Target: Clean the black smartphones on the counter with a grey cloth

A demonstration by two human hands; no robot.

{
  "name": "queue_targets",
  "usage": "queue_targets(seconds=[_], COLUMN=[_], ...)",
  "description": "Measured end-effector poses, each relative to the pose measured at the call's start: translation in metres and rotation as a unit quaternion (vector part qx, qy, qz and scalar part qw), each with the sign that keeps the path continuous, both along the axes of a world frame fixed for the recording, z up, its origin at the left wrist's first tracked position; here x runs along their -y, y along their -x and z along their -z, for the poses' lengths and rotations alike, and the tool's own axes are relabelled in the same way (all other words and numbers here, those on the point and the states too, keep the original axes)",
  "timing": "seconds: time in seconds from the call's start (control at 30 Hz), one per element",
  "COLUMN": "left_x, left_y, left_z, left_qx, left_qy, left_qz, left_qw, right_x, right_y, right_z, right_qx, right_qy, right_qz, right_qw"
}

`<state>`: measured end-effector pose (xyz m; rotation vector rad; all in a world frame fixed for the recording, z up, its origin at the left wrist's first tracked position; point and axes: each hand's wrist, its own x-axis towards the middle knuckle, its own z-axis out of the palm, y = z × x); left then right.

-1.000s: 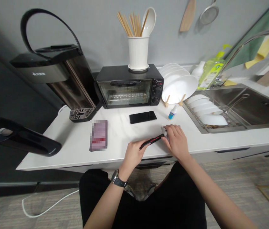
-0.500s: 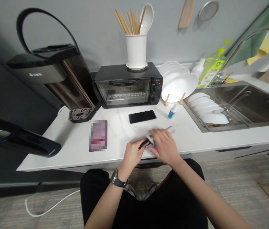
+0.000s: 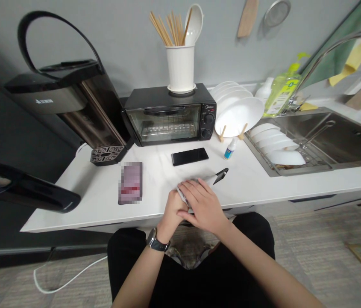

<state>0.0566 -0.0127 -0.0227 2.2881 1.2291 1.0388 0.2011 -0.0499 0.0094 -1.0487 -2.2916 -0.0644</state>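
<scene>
My left hand (image 3: 173, 209), with a watch on its wrist, is closed at the counter's front edge, its grip partly covered by the other hand. Over it lies my right hand (image 3: 202, 204), fingers wrapped on a pale cloth or tissue (image 3: 183, 196). A dark flat object (image 3: 221, 176) with a light part sticks out past the right hand; its hidden end cannot be made out. Behind the hands a black phone (image 3: 189, 157) lies flat on the white counter (image 3: 154, 171). A small spray bottle (image 3: 230, 149) stands to the phone's right.
A pixelated purplish item (image 3: 130, 183) lies left of the hands. Farther back stand a water dispenser (image 3: 84, 107), a toaster oven (image 3: 169, 119) with a utensil cup (image 3: 180, 68), and racked plates (image 3: 239, 115). The sink (image 3: 353, 137) is right; a dark bottle (image 3: 29, 188) is left.
My right hand has moved left over my left hand, taking the pale cloth along. The dark object now sticks out to the right; before, a dark piece showed between the hands.
</scene>
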Motion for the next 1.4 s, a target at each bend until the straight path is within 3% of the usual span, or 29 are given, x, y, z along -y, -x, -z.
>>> queue_targets(seconds=[0.2,0.3,0.4,0.5,0.6,0.67,0.77,0.9,1.0,1.07,1.17,1.3,1.4], left_x=[0.013,0.014,0.013,0.009,0.004,0.002,0.005,0.013,0.014,0.013,0.011,0.006,0.004], left_y=[-0.004,-0.007,-0.008,-0.005,-0.002,0.0,0.0,-0.004,-0.008,-0.009,-0.009,-0.004,-0.002], left_z=[-0.014,-0.019,-0.018,-0.011,-0.001,0.003,0.0,-0.013,-0.019,-0.019,-0.014,0.0,0.007], left_qx=[0.081,0.1,0.104,0.089,0.062,0.054,0.055,0.088,0.099,0.098,0.086,0.08,0.081], left_qy=[0.075,0.1,0.096,0.073,0.046,0.041,0.046,0.091,0.105,0.097,0.081,0.051,0.044], left_qz=[0.024,0.029,0.022,0.018,0.012,0.016,0.019,0.036,0.055,0.05,0.034,0.003,-0.005], left_qw=[0.994,0.99,0.99,0.993,0.997,0.998,0.997,0.991,0.988,0.989,0.992,0.996,0.996], right_x=[-0.03,-0.042,-0.039,-0.022,-0.004,0.0,-0.008,-0.033,-0.042,-0.04,-0.025,-0.004,-0.001], right_y=[-0.078,-0.098,-0.079,-0.036,0.001,0.007,-0.017,-0.077,-0.096,-0.087,-0.047,0.008,0.016], right_z=[0.001,0.0,-0.002,-0.002,-0.003,-0.003,-0.003,-0.002,-0.001,0.0,0.001,0.0,-0.001], right_qx=[0.022,-0.008,-0.058,-0.088,-0.076,-0.044,0.011,0.017,-0.009,-0.041,-0.077,-0.068,-0.011], right_qy=[-0.027,-0.022,-0.024,-0.009,-0.003,-0.01,-0.02,-0.036,-0.027,-0.029,-0.022,-0.005,-0.008], right_qz=[0.111,0.149,0.144,0.107,0.045,0.013,0.007,0.106,0.15,0.152,0.136,0.057,-0.01], right_qw=[0.993,0.989,0.988,0.99,0.996,0.999,1.0,0.994,0.988,0.987,0.987,0.996,1.0])
